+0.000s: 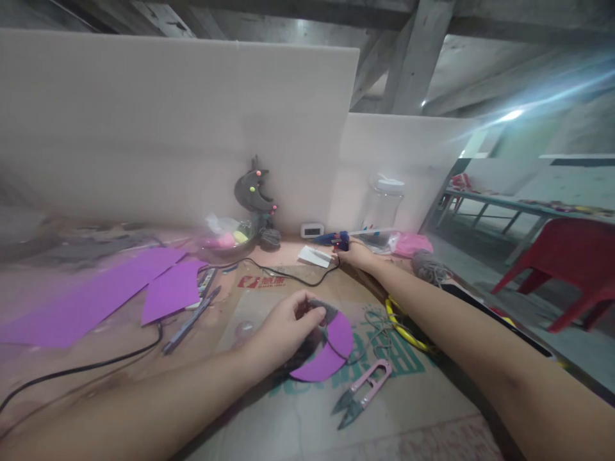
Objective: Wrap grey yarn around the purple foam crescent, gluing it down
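Note:
My left hand [300,320] pinches the upper tip of a purple crescent [336,349] just above the cardboard. Grey yarn covers that tip, and a loose grey strand [379,339] trails from the crescent to the right. Farther back, my right hand [355,253] has its fingers closed around a blue glue gun [334,239], whose nozzle points left. Below it lies a small white sheet [314,256]. Pink thread snips [362,392] rest on the cardboard to the right of the crescent, blades towards me.
Purple sheets [96,294] and a pen [192,320] lie at left. A black cord [288,278] crosses the table. At the back stand a finished grey moon [252,189], a bowl [230,240], a small clock [312,230] and a jar [384,205]. A yellow ring [403,330] lies under my right forearm.

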`<state>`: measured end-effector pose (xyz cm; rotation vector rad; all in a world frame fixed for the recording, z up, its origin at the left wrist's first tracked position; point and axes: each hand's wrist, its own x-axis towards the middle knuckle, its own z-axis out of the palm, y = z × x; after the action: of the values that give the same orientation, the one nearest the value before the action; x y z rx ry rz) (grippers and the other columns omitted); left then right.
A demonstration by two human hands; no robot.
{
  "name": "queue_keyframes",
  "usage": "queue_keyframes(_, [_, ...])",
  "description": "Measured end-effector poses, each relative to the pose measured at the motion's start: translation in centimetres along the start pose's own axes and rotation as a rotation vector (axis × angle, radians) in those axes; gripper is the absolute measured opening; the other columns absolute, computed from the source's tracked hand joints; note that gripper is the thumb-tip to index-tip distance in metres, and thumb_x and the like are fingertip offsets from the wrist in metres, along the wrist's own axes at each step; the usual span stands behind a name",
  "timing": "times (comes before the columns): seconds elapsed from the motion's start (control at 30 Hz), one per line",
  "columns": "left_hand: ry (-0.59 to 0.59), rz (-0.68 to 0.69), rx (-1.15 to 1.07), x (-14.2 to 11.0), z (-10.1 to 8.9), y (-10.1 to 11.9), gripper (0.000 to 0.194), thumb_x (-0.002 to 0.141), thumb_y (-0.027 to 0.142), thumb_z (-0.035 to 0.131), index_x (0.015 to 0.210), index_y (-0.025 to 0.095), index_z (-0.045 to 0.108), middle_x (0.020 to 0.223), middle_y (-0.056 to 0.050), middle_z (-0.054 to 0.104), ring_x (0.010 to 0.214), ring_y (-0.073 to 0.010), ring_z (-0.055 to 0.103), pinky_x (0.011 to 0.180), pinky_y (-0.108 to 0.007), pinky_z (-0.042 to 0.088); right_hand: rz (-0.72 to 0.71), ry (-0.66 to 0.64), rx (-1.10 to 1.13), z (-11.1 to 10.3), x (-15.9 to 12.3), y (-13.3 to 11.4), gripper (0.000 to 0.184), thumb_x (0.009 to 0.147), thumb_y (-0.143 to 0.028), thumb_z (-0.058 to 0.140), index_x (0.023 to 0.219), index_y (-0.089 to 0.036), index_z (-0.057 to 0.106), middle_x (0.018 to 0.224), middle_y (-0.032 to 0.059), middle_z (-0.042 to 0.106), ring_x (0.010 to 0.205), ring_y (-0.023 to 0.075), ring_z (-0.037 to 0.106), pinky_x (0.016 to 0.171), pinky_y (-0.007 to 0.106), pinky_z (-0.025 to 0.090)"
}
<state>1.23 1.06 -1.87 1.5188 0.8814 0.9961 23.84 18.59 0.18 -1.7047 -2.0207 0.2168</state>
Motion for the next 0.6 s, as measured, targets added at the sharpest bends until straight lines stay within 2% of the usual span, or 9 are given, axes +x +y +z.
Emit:
queue_keyframes(0.17, [0.000,-0.014,-0.004,0.0,-0.1,-0.3,0.009,0.083,0.027,0.056,0.083,0.018,0.053,0.066,0.003,0.053,0.061,-0.0104,0.049,0.060,-0.023,0.038,0.043,0.105,0.073,-2.4,-0.6,-0.7,0.033,0.093,-0.035,0.057,0.120,-0.016,0.056,0.119,0.0082,0.059,0.100,0.0202,0.061,0.084,0.041,0.053])
queue_keyframes(0.27, [-0.003,-0.020,-0.015,0.0,-0.1,-0.4,0.011,0.083,0.029,0.057,0.083,0.018,0.053,0.065,0.004,0.053,0.058,-0.0106,0.049,0.058,-0.023,0.038,0.071,0.161,0.114,-4.3,-1.9,-1.2,0.028,0.093,-0.035,0.055,0.110,-0.013,0.062,0.099,0.0061,0.066,0.084,0.0170,0.065,0.076,0.035,0.054])
queue_keyframes(0.37, [0.004,-0.007,-0.018,-0.2,0.0,-0.1,0.013,0.082,0.030,0.058,0.082,0.018,0.053,0.065,0.003,0.054,0.059,-0.0112,0.051,0.059,-0.023,0.039,0.062,0.213,0.171,-6.6,-4.4,-1.9,0.027,0.090,-0.029,0.050,0.098,-0.011,0.069,0.072,0.0055,0.069,0.068,0.0168,0.065,0.065,0.027,0.051])
queue_keyframes(0.5, [0.007,-0.013,-0.017,-0.2,0.1,0.2,0.017,0.084,0.033,0.056,0.078,0.018,0.053,0.065,0.002,0.054,0.058,-0.0111,0.051,0.058,-0.024,0.040,0.020,0.252,0.246,-9.0,-8.9,-2.5,0.030,0.083,-0.028,0.052,0.105,-0.015,0.069,0.082,0.0060,0.073,0.073,0.0175,0.067,0.062,0.024,0.049])
queue_keyframes(0.6, [0.025,-0.009,-0.028,-0.1,0.0,0.0,0.016,0.084,0.033,0.057,0.077,0.018,0.053,0.065,0.002,0.055,0.057,-0.0107,0.051,0.057,-0.023,0.040,-0.033,0.201,0.295,-9.3,-12.4,-2.2,0.026,0.078,-0.030,0.057,0.096,-0.015,0.069,0.078,0.0053,0.073,0.071,0.0182,0.067,0.065,0.026,0.050])
